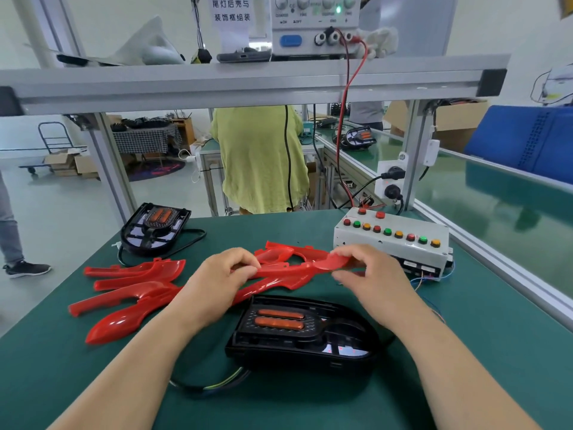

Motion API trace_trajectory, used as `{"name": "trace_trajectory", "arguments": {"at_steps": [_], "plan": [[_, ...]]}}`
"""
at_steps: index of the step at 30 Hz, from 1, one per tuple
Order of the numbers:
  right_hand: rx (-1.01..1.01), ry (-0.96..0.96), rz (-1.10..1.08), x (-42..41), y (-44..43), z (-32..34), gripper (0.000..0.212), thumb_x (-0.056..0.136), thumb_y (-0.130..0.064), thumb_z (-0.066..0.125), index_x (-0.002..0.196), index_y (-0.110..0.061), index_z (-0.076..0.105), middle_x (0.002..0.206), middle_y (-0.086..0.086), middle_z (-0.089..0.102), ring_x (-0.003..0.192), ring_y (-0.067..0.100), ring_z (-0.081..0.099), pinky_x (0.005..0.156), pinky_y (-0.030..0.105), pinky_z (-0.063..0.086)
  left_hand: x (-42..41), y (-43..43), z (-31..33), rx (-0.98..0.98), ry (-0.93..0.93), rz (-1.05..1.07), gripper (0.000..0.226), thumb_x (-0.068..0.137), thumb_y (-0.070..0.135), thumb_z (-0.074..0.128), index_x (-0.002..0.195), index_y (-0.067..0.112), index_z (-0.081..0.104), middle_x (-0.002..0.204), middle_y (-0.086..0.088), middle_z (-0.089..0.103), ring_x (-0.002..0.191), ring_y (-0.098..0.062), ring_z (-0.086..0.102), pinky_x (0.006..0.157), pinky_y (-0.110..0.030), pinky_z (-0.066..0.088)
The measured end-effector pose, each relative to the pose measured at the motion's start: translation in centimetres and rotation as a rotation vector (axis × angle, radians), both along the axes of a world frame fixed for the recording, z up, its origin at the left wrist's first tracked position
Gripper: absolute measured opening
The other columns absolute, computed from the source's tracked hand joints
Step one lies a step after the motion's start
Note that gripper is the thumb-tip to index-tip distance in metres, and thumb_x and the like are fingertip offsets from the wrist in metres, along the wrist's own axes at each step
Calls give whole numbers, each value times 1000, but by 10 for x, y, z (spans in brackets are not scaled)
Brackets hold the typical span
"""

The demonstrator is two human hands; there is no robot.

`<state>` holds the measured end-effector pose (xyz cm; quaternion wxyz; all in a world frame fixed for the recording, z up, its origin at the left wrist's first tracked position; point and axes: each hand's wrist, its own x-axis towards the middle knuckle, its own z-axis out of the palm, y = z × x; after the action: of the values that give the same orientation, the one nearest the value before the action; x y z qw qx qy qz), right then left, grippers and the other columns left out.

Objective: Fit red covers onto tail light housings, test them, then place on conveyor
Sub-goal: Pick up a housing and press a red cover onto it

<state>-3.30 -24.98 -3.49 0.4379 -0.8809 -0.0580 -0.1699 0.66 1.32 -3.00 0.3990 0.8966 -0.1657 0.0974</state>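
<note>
Both hands pinch one red cover [288, 269] by its ends, fingers curled on it: the left hand [223, 274] at the 9 o'clock end, the right hand [367, 268] at the 3 o'clock end. They hold it over the green desk [471, 352]. A black tail light housing [304, 336] lies at 6 o'clock from the cover, between the forearms. Spare red covers [130, 290] lie piled at 9 o'clock. A second housing [155, 228] sits at 10 o'clock, a button box [390, 243] at 2 o'clock.

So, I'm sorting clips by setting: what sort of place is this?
Likely a factory assembly line for vehicle lamps: spare red covers and a black tail light housing lie on the workbench, beside a button test box and a green conveyor.
</note>
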Motion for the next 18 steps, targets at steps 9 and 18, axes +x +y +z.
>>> {"name": "trace_trajectory", "arguments": {"at_steps": [9, 18], "plan": [[459, 221, 133, -3, 5, 5, 6, 92, -19, 68, 96, -19, 71, 64, -9, 68, 60, 4, 56, 57, 16, 49, -15, -8, 14, -106, -130, -187, 25, 85, 13, 75, 100, 33, 74, 95, 14, 67, 93, -5, 64, 84, -11, 43], [-414, 505, 90, -12, -13, 16, 21, 86, -46, 71, 92, -27, 74, 91, -10, 70, 84, 6, 63, 71, 19, 46, -7, -6, 6, -158, -34, -126, 27, 93, 14, 67, 94, 41, 71, 93, 20, 68, 91, -3, 64, 87, -25, 44]]}}
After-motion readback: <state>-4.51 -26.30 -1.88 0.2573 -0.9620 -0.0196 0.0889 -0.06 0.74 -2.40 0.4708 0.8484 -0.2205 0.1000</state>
